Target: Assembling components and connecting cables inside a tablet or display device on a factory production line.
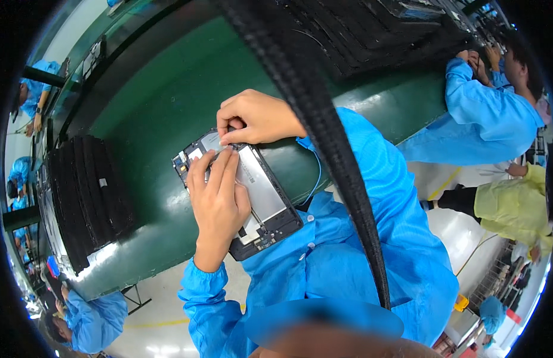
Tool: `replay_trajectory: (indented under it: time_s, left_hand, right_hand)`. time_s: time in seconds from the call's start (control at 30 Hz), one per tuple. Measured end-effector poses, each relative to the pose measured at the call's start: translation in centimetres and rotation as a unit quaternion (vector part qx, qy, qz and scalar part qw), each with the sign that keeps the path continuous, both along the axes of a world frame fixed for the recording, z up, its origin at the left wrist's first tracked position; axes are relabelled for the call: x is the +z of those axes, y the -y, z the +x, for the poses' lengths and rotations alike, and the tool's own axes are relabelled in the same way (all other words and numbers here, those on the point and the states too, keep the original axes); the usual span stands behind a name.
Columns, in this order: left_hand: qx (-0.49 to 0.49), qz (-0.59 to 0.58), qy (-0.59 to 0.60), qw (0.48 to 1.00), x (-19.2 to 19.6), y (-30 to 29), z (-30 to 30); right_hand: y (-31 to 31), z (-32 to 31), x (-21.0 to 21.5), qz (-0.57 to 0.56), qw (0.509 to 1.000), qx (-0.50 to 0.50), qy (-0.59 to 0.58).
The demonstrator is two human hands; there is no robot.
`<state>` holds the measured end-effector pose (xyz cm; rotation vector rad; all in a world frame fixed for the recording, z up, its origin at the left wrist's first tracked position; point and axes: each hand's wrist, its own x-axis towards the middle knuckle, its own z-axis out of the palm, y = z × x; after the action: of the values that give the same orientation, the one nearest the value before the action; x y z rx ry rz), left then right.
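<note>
I had both hands on an opened tablet chassis (261, 197), a black frame with a silver metal plate inside and bare circuit parts showing at its two short ends. It lay tilted at the near edge of the green worktable (169, 89), its lower corner jutting past the edge toward my blue smock.

My left hand (217, 203) lay flat over the middle of the chassis, fingers (220, 170) stretched out together and pressing down on the plate near its upper end; it gripped nothing. My right hand (258, 116) sat at the top end of the chassis, fingers curled in, thumb and forefinger pinched together at the frame's upper edge. Whether they pinched some small part there I could not tell, since the hand covered the spot.

A thin blue cord (316, 173) ran from my right wrist down along the table edge. A stack of black trays (85, 200) stood on the table well to the left of the chassis, and more black trays (378, 30) lay across the far side. A broad black woven strap (324, 137) hung across the view in front of my right arm. Other people in blue smocks (479, 113) worked around the table.
</note>
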<state>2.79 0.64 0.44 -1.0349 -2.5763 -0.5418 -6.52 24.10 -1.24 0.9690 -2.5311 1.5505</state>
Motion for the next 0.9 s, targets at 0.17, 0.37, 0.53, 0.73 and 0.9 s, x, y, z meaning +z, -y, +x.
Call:
replay_trajectory:
  time_s: [0.17,0.37,0.53,0.73,0.9]
  left_hand:
    - [-0.04,-0.01,0.006,0.999,0.4,0.6,-1.4]
    - [-0.103,-0.029,-0.016,0.994,1.0,1.2,-3.0]
    - [-0.121,-0.003,-0.019,0.992,0.7,1.1,-3.7]
    - [-0.127,0.023,0.006,0.992,0.8,1.1,-3.9]
    - [-0.124,0.035,0.004,0.992,0.8,1.0,-4.1]
  right_hand:
    - [0.0,-0.2,-0.7,-0.002,1.0,-0.011,0.012]
    - [0.3,0.1,-1.3,-0.035,0.998,-0.031,0.032]
    - [-0.4,0.6,-1.3,-0.144,0.988,-0.014,0.05]
    - [-2.2,0.4,-0.7,-0.004,0.996,0.039,0.077]
    - [-1.8,0.8,1.4,-0.034,0.948,0.049,0.312]
